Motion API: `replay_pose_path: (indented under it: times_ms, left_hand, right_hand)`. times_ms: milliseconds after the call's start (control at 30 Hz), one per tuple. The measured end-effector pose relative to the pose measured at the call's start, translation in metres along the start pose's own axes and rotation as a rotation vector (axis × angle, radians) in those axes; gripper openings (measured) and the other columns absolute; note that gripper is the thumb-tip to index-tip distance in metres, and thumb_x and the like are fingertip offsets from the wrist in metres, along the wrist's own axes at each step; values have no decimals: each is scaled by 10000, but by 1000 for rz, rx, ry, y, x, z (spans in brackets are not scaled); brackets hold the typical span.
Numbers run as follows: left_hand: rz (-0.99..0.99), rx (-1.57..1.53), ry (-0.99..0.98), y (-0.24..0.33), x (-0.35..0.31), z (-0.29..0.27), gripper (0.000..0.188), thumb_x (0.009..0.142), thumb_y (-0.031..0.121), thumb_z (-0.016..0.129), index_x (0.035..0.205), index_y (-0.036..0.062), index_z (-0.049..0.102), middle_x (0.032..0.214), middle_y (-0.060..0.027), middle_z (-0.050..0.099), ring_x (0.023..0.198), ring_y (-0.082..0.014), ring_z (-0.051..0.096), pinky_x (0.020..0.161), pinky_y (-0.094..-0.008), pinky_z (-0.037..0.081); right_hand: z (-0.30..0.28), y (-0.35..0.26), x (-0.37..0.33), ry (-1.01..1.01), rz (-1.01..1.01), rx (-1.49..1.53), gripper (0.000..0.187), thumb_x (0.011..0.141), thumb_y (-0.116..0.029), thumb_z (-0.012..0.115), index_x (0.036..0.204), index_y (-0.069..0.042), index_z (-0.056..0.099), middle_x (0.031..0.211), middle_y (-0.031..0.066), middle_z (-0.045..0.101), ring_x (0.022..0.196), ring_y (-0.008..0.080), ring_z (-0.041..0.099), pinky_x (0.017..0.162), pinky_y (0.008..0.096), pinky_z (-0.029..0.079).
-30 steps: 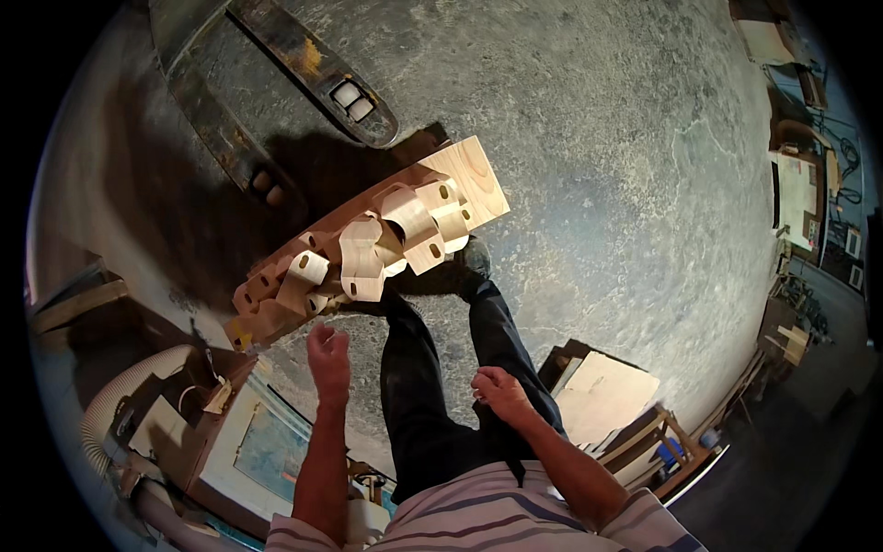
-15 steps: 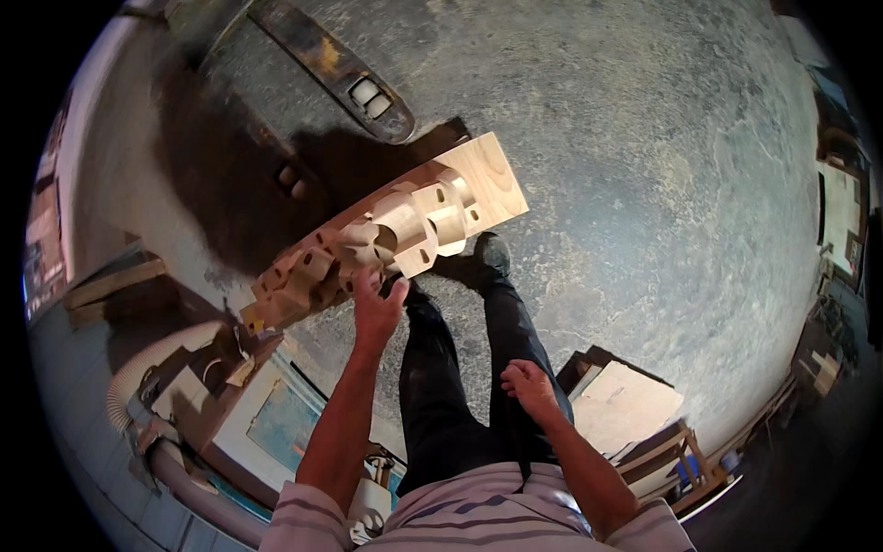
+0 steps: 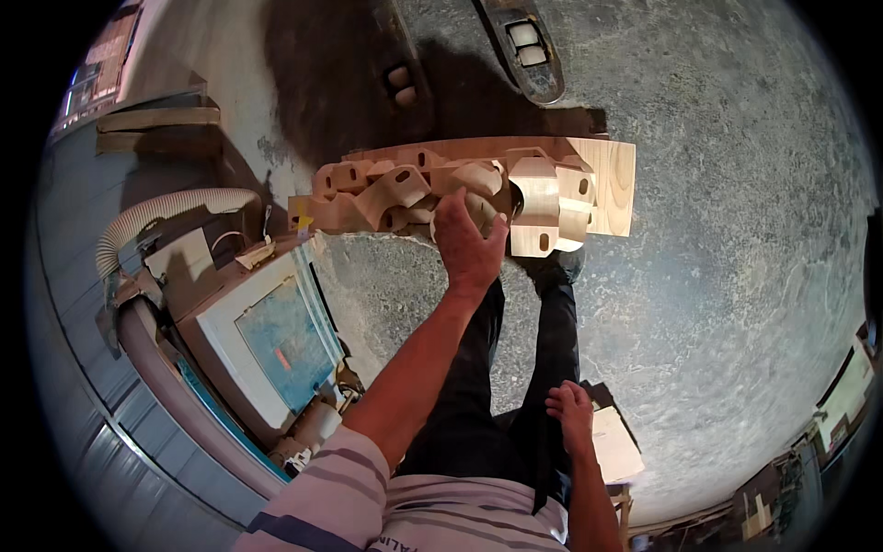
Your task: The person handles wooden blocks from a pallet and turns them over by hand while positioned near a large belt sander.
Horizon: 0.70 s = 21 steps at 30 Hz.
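Observation:
Several pale wooden blocks with curved cut-outs and oval slots lie heaped along a long wooden board (image 3: 614,189) in front of me. My left hand (image 3: 471,244) reaches into the middle of this heap, thumb and fingers bent round a curved wooden block (image 3: 480,213). Part of that block is hidden behind the hand. Just right of it sits a larger slotted block (image 3: 535,202) with a rounded hollow. Low by my right thigh hangs my right hand (image 3: 570,407), its fingers curled in with nothing visible in them.
Beyond the board, a pallet-jack fork (image 3: 529,55) with white rollers rests over the concrete floor (image 3: 717,230). At left stand a white and blue machine (image 3: 276,345) and a ribbed hose (image 3: 175,210). My shoe (image 3: 556,269) is close under the board's near side.
The view has turned and shifted left, so the board now lies nearly level across it. My left hand has moved further in over the blocks and closed round one. My right hand stays low.

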<state>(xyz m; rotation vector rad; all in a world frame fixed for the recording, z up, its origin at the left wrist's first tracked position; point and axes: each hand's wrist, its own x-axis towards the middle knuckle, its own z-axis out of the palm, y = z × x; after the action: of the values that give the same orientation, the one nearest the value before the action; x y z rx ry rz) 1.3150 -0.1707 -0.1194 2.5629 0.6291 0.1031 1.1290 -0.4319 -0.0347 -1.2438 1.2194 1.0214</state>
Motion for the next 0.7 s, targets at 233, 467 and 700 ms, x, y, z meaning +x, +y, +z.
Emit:
replay_pose_path:
  times_ms: [233,467,700]
  left_hand:
    - [-50,125,-202,-51,14,5,765,711,257,771,1305,-24,379,1204,-253,506,1136,-429,496,952,-486,426]
    - [-123,58,-98,-66,29,8,666,744,241,720,1266,-15,395,1143,-262,544,1065,-452,537,905,-509,458]
    - [-74,189,-120,-52,27,-5,668,765,258,725,1277,-21,398,1163,-265,523,1078,-437,526,951,-495,424]
  right_hand:
    - [23,-7,2,-16,-12,-78,416,970,-271,570,1264,18,512,1021,112,665,832,154,652,711,267,537]
    - [32,-10,5,-18,-33,-113,463,969,-311,574,1288,17,502,1046,122,667,857,168,661,726,280,543]
    - [45,-18,4,-11,-25,-94,441,966,-296,571,1274,16,517,1046,118,664,864,169,655,740,278,533]
